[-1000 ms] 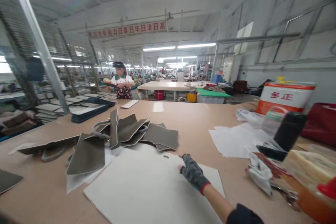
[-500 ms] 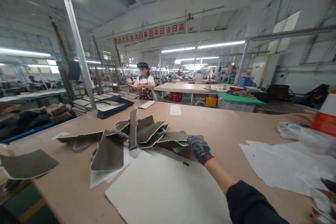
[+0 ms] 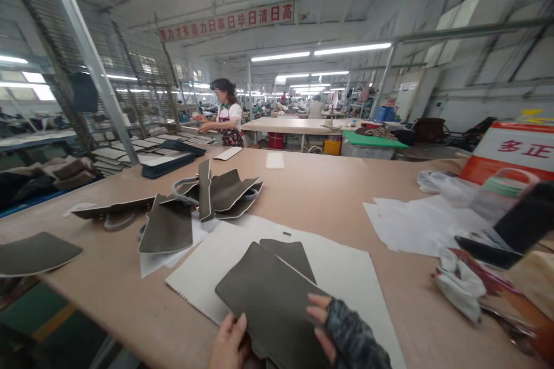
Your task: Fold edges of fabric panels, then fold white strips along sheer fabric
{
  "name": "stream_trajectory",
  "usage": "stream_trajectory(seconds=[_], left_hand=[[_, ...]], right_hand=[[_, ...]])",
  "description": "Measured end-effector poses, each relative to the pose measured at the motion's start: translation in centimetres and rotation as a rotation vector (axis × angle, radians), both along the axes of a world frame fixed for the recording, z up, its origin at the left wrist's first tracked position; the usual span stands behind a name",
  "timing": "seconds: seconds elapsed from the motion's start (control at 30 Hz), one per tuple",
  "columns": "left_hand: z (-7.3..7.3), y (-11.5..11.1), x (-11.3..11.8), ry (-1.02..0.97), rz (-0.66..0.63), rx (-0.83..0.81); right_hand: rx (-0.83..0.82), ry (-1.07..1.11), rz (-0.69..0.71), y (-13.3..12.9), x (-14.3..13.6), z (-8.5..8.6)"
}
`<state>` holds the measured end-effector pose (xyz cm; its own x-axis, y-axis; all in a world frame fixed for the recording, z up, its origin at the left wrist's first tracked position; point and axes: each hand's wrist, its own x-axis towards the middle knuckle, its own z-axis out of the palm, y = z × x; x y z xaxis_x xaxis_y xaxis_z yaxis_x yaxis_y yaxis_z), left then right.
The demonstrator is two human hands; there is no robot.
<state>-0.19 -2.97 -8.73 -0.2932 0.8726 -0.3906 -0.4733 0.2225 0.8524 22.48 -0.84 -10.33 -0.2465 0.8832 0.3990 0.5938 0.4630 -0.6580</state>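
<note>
A dark olive-grey leather panel [image 3: 277, 300] with pale cut edges is tilted up over a large white sheet [image 3: 346, 268], close in front of me. My left hand [image 3: 230, 341] is bare and grips its near left edge between thumb and fingers. On the panel's right side is my right hand [image 3: 340, 326], in a grey camouflage glove with bare fingertips. Its fingers are spread at the panel's edge, slightly blurred. Part of another olive-grey piece [image 3: 294, 253] shows behind the panel. A small dark slot-like mark [image 3: 287, 234] lies near the sheet's far edge.
Bag parts with grey-wrapped handles [image 3: 168, 222] lie in a heap left of centre. A loose leather piece [image 3: 37, 253] is at the far left. Thin white paper [image 3: 411, 225], a dark device [image 3: 526, 225] and a plastic bag are rightward. A co-worker [image 3: 229, 115] stands beyond the table.
My right hand has come back from the heap towards me, and olive-grey leather has left the heap's right side. My left hand has entered view, holding a panel. The view has tilted down.
</note>
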Motion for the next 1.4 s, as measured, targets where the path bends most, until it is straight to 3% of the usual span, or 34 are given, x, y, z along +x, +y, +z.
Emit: stream_trajectory(seconds=[0.1, 0.17, 0.3, 0.4, 0.47, 0.6, 0.77, 0.83, 0.93, 1.07, 1.2, 1.4], left_hand=[[1.0, 0.3, 0.3, -0.067, 0.021, 0.048], [1.9, 0.0, 0.0, -0.084, 0.019, 0.061], [4.3, -1.4, -1.7, -0.071, -0.005, 0.043], [6.0, -2.2, -2.8, -0.029, 0.041, 0.032], [6.4, -2.3, -3.0, 0.003, 0.075, 0.012], [5.3, -2.2, -2.8, 0.129, 0.1, 0.016], [3.7, -3.6, -0.3, 0.796, 0.151, 0.289], [3.3, -4.5, 1.2, 0.912, 0.083, 0.376], [2.6, -5.6, 2.8, 0.783, -0.042, 0.285], [2.1, -6.1, 3.0, 0.62, -0.116, 0.125], [2.2, -6.4, 2.6, 0.599, -0.143, 0.144], [2.4, -6.5, 2.6, 0.646, -0.145, 0.172]], right_hand=[[-0.028, 0.129, -0.148, 2.5, 0.0, 1.0], [-0.176, 0.26, -0.173, 3.5, -0.3, 1.9], [-0.483, 0.467, 0.056, 2.3, -1.3, 4.5], [-0.57, 0.562, 0.237, -0.3, -2.0, 6.5], [-0.62, 0.676, 0.288, -1.8, -2.6, 6.9], [-0.785, 0.971, 0.317, -3.9, -3.9, 5.7], [-0.859, 1.055, 0.333, -5.0, -5.8, 5.0], [-0.897, 0.999, 0.309, -5.0, -6.5, 5.3], [-0.85, 0.901, 0.233, -5.2, -7.2, 5.6], [-0.717, 0.884, 0.217, -5.4, -7.5, 5.1], [-0.74, 0.928, 0.207, -5.6, -8.0, 5.0], [-0.77, 0.984, 0.225, -5.8, -8.2, 6.3]])
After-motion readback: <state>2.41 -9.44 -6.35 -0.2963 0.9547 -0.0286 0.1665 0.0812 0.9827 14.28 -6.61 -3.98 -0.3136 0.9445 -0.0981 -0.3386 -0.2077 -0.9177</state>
